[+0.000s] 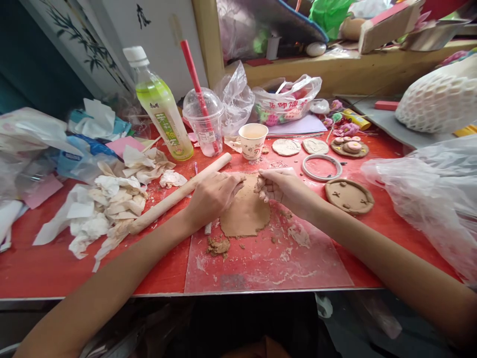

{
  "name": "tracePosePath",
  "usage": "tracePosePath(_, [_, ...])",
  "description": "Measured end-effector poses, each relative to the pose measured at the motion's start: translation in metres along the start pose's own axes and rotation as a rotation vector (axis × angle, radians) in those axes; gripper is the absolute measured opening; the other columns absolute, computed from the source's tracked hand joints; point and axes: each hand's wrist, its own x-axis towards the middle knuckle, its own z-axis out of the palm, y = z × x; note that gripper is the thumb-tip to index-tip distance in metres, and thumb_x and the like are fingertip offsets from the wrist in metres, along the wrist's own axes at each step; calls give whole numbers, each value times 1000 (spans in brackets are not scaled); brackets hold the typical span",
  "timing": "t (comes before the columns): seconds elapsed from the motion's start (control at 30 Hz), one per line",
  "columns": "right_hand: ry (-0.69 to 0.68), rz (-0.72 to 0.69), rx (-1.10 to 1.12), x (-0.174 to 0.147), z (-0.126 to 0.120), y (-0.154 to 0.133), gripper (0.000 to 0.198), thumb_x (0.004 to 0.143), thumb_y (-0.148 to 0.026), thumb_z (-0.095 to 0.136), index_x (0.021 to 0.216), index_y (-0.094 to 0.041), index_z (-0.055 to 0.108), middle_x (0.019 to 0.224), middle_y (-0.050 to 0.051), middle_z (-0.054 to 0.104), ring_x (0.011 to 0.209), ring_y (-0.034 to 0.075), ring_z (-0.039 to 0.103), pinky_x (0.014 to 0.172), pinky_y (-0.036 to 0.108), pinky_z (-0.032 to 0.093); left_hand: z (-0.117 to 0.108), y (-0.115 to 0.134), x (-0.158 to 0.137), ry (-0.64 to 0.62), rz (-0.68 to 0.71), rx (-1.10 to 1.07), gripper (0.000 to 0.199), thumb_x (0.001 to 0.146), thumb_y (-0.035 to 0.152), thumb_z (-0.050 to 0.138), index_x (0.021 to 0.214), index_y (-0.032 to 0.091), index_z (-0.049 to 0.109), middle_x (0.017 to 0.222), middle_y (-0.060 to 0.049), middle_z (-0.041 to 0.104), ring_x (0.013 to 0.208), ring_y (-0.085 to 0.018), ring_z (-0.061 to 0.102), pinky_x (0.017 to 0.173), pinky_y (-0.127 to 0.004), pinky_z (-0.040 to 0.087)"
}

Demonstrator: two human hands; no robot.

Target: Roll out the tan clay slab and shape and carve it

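Observation:
A flat, rolled-out sheet of brown clay (245, 216) lies on a clear plastic mat (268, 271) on the red table. Over the sheet's upper left edge is my left hand (215, 195), its fingers bent together. My right hand (282, 189) is at the upper right edge, fingers curled inward and smeared with clay. Whatever either hand pinches is hidden or too small to name. Crumbly clay scraps (218, 246) lie below the sheet's left corner. A wooden rolling pin (179, 195) rests diagonally left of my left hand.
Behind the sheet stand a paper cup (253, 141), a lidded plastic cup (204, 122) and a drink bottle (164, 114). Crumpled tissues (108, 204) pile up at left. To the right lie a ring (321, 167), a round clay face (349, 197) and plastic wrapping (428, 199).

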Motion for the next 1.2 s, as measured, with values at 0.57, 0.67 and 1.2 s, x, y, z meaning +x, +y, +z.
tracePosePath(0.57, [65,-42,-131,0,0,-1,16,76,-28,64,69,-14,62,72,2,61,54,5,53,53,17,43,-1,1,2,-33,19,-1,11,88,18,49,90,11,57,76,-5,65,72,-15,60,68,-28,47])
tracePosePath(0.67, [57,-29,-132,-1,1,-1,18,76,-30,65,68,-15,60,68,1,60,52,5,52,50,18,43,-2,1,2,-42,21,8,12,89,19,47,91,12,57,76,-5,64,72,-15,60,68,-28,47])
tracePosePath(1.2, [43,-44,-160,-3,3,-4,33,83,-40,55,60,-15,54,56,-1,55,43,4,46,43,18,36,-3,0,2,-59,39,25,13,89,19,47,88,11,57,73,-5,63,69,-14,58,65,-28,46])
